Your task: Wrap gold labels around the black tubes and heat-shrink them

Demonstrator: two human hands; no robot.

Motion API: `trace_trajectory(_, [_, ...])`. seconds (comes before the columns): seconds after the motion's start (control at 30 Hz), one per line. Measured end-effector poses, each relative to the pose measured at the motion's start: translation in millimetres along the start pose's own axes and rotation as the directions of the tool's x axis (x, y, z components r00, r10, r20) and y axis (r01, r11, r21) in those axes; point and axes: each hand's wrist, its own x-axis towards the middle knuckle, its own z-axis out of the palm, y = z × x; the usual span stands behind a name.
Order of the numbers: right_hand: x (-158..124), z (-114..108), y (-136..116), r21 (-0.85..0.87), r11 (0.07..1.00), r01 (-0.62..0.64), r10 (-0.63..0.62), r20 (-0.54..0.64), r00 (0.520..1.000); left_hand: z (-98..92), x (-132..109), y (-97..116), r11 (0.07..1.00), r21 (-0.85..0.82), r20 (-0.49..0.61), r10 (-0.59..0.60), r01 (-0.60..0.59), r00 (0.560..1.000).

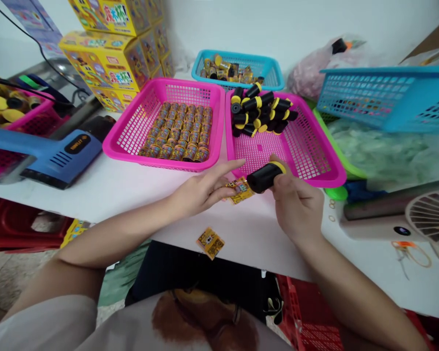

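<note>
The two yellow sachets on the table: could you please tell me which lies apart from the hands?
The sachet lying alone below the left hand; the other sachet sits at that hand's fingers.

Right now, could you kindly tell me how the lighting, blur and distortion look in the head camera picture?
In the head view, the light is soft and even, with no harsh glare on the white table; wide-angle distortion stretches the tilted blue plastic basket and the left forearm near the edges, while the black cylinder in the right hand looks reasonably sharp.
</note>
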Motion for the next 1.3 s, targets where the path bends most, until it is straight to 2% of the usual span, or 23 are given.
trace_trajectory(0.17, [1, 3, -6, 0.042, 0.998, -0.047, 0.045, 0.036, 0.998, -1.8, -1, -11, 0.994, -0.030, -0.073, 0.102, -0.104, 0.992])
trace_trajectory(0.27, [4, 4, -13, -0.068, 0.998, -0.013, 0.018, 0.075, 0.997, -3.3, 0, -16, 0.985, -0.071, -0.079, 0.152, -0.158, 0.985])
trace_trajectory(0.4, [7, 3, -16, -0.235, 0.942, 0.238, -0.214, 0.124, 0.969, 1.2, 0, -11, 0.969, -0.245, -0.078, 0.018, -0.036, 0.997])
trace_trajectory(0.53, [8, 2, -11, -0.289, 0.848, 0.445, -0.392, 0.225, 0.892, 7.3, 0, 2, 0.885, -0.459, -0.070, -0.124, 0.078, 0.990])
trace_trajectory(0.63, [7, 4, -8, -0.266, 0.800, 0.538, -0.470, 0.280, 0.837, 8.7, 2, 4, 0.837, -0.532, -0.056, -0.186, 0.128, 0.981])
trace_trajectory(0.7, [6, 6, -10, -0.259, 0.805, 0.534, -0.460, 0.295, 0.837, 9.1, 3, 2, 0.835, -0.535, -0.065, -0.189, 0.125, 0.980])
trace_trajectory(0.87, [5, 6, -17, -0.230, 0.875, 0.427, -0.372, 0.246, 0.895, 11.1, 2, 2, 0.863, -0.491, -0.118, -0.200, 0.117, 0.973])
trace_trajectory(1.0, [6, 3, -15, -0.179, 0.873, 0.454, -0.404, 0.257, 0.878, 9.6, -1, 9, 0.834, -0.517, -0.056, -0.260, 0.195, 0.964])
trace_trajectory(1.1, [10, -1, -12, -0.078, 0.857, 0.509, -0.464, 0.311, 0.829, 6.0, -3, 11, 0.786, -0.573, 0.016, -0.272, 0.232, 0.962])
trace_trajectory(1.23, [21, -10, -9, 0.049, 0.788, 0.614, -0.573, 0.425, 0.701, 3.5, -3, 10, 0.674, -0.683, 0.125, -0.271, 0.281, 0.954])
trace_trajectory(1.3, [24, -13, -8, 0.015, 0.750, 0.661, -0.587, 0.475, 0.656, 4.6, -2, 9, 0.625, -0.717, 0.154, -0.291, 0.309, 0.944])
